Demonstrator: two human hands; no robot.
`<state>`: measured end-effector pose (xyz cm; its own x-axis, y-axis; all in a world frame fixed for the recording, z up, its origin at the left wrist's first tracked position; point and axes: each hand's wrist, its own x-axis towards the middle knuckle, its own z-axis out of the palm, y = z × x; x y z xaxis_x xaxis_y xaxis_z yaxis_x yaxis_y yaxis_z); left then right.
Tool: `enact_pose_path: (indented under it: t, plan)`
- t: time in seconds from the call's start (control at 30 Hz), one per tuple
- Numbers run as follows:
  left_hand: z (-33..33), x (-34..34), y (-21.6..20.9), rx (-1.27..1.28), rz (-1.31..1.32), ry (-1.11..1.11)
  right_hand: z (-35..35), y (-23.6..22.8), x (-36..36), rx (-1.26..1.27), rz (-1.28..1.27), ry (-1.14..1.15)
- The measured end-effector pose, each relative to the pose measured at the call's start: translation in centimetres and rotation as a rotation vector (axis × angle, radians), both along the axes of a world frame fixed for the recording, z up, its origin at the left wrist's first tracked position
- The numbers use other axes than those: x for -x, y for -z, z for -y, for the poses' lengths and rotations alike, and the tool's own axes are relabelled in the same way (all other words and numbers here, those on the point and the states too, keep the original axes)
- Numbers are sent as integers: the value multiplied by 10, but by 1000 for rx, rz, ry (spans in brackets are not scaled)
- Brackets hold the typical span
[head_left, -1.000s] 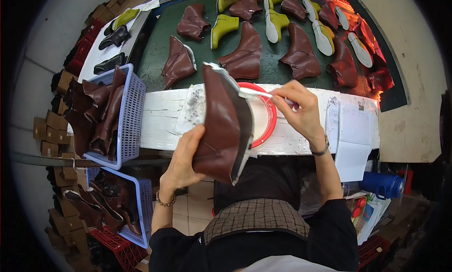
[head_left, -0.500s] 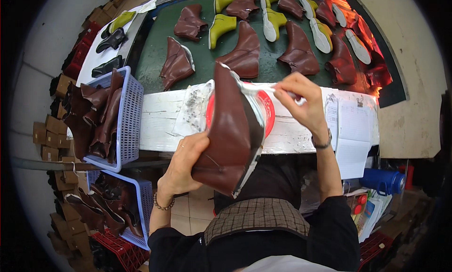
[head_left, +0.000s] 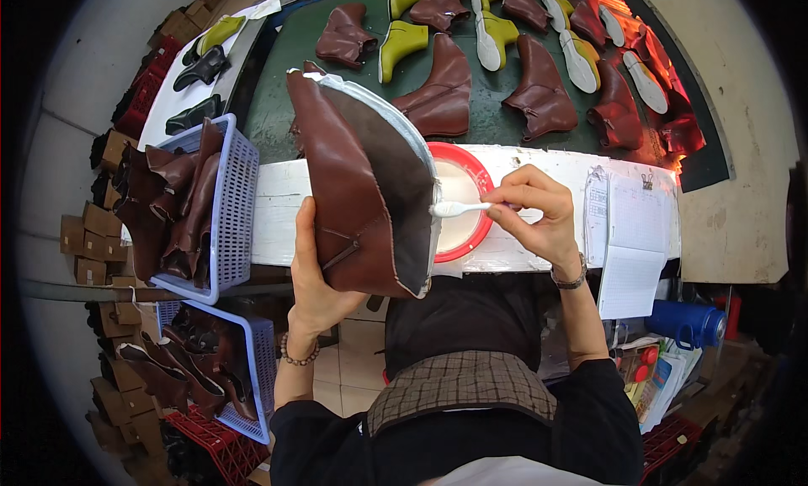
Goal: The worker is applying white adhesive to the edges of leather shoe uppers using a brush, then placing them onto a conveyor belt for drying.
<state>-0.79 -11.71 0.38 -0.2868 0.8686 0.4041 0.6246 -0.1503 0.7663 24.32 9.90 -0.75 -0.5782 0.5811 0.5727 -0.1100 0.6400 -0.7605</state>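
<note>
While hands (head_left: 316,292) (head_left: 540,221) grip — boot (head_left: 341,183) left, brush (head_left: 456,208) right — the boot's long axis leans left, narrow end away.

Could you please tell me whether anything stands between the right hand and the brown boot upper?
Only the white brush, held by the right hand; its head is at the edge of the brown boot upper. Nothing else visible; the red-rimmed bowl shows behind.

The left hand (head_left: 316,276) grips a brown leather boot upper (head_left: 345,191), opened to its dark lining; the right hand (head_left: 534,212) holds a white plastic brush (head_left: 459,208) against its edge, above a round red-rimmed basin (head_left: 486,183) of white liquid.
</note>
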Motion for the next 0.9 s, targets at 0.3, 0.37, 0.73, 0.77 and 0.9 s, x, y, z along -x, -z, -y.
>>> enact_pose_path:
  t: [0.3,0.37,0.73,0.77,0.9]
  plan:
    - [-18,0,12,-245,-161,-50,-12,-10,13,-180,-57,161]
    - [-22,2,14,-303,-167,-75,1,-8,7,-130,2,88]
    - [-39,43,53,-540,-466,-179,44,-13,-3,-15,66,0]
    - [-39,47,55,-524,-481,-171,49,-15,-4,30,77,-2]
    - [-38,59,59,-465,-543,-143,58,-19,1,91,44,-47]
